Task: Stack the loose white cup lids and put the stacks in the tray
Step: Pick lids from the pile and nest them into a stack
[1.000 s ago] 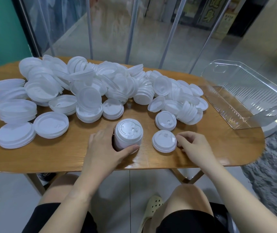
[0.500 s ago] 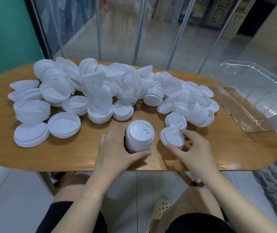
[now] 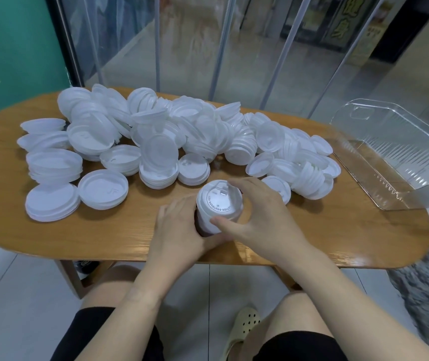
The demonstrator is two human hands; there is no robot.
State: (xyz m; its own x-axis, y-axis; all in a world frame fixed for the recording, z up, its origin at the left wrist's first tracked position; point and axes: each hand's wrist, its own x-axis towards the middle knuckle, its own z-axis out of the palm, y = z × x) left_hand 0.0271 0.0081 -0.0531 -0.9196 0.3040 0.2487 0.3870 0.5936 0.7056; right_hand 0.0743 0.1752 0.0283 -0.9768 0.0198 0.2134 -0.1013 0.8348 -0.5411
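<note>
A tall stack of white cup lids (image 3: 217, 205) stands near the front edge of the wooden table (image 3: 338, 230). My left hand (image 3: 179, 230) grips the stack's side from the left. My right hand (image 3: 257, 212) curls over the top lid, thumb on the front rim and fingers on the far rim. A big heap of loose white lids (image 3: 195, 131) covers the table's middle and back. The clear plastic tray (image 3: 401, 152) lies at the table's right end, with no lids visible in it.
Short lid stacks (image 3: 54, 165) and flat single lids (image 3: 102, 188) sit at the left. One lid (image 3: 277, 187) lies just behind my right hand. Glass panels rise behind the table. My knees and a sandal show below the front edge.
My right hand picked up the single lid that lay to the right of the stack and brought it onto the stack's top. My left hand stayed on the stack.
</note>
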